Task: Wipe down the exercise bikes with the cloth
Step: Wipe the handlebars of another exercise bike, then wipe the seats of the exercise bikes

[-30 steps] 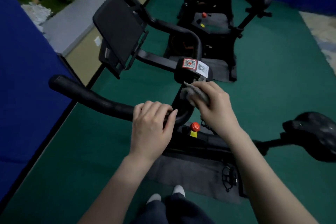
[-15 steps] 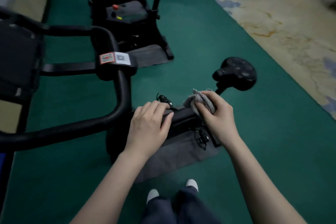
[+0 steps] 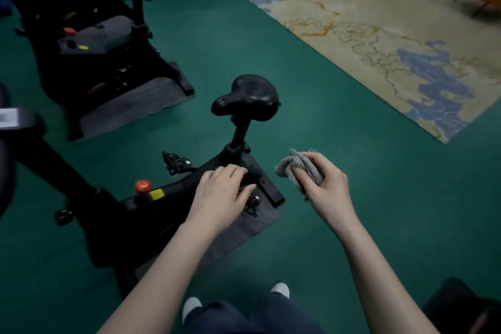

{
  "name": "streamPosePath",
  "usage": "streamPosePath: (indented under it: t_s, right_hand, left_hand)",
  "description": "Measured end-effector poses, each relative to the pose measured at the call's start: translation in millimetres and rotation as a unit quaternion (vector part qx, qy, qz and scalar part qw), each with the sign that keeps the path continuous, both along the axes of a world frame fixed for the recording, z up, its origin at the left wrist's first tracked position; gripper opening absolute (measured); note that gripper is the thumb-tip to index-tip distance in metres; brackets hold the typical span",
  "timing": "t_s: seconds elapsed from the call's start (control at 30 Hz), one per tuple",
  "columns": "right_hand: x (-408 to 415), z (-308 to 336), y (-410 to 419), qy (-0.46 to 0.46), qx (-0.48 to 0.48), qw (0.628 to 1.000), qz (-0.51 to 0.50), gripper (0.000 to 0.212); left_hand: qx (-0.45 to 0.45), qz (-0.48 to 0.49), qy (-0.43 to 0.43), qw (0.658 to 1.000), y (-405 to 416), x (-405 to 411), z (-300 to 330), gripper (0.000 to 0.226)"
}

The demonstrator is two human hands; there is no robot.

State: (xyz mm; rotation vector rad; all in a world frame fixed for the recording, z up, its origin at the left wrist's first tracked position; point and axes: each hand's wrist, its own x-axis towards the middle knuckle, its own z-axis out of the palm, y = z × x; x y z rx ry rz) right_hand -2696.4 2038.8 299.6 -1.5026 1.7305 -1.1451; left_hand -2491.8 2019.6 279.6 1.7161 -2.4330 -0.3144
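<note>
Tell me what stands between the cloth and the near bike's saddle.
Nothing visible does. The right hand holds the cloth in the air over bare green floor, right of the seat post; the saddle sits above it, uncovered. The left hand rests lower on the frame, aside.

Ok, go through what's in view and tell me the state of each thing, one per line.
Cloth: bunched, off the bike.
Right hand: closed on the cloth.
Left hand: open, flat over the near bike's frame.
Saddle: upright, untouched.
Red knob: untouched.
Far bike: untouched.
</note>
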Motion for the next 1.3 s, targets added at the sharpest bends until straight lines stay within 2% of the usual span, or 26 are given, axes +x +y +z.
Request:
streamPosePath:
  t_s: [0.2, 0.33, 0.53, 0.9, 1.1, 1.3]
  right_hand:
    - [-81.4, -1.6, 8.8, -0.046, -0.001, 0.998, -0.048, 0.024]
    - [-120.8, -9.5, 4.9, -0.074, 0.016, 0.995, -0.065, 0.019]
    - [-160.1, -14.0, -30.5, -0.077, 0.03, 0.994, -0.071, 0.015]
    - [-208.9, -9.7, -188.8, -0.031, 0.059, 0.997, 0.032, 0.028]
    - [-236.3, -7.9, -267.3, -0.045, 0.076, 0.995, 0.041, 0.018]
    - [-238.4, -6.5, -337.1, -0.041, 0.077, 0.99, 0.113, 0.016]
  left_hand:
    - [0.046, -0.027, -0.026, 0.998, -7.5, -76.5, -4.8, 0.054]
    - [0.085, -0.036, -0.052, 0.994, -20.2, -107.6, -13.3, 0.062]
    - [0.085, -0.032, -0.061, 0.994, -58.6, -138.6, -23.2, 0.064]
    - [0.09, 0.03, -0.017, 0.995, -194.5, -209.7, -48.6, 0.062]
    - [0.075, 0.053, -0.012, 0.996, -260.4, -230.3, -42.7, 0.061]
    - [0.066, 0.121, -0.017, 0.99, -300.5, -233.2, -39.2, 0.059]
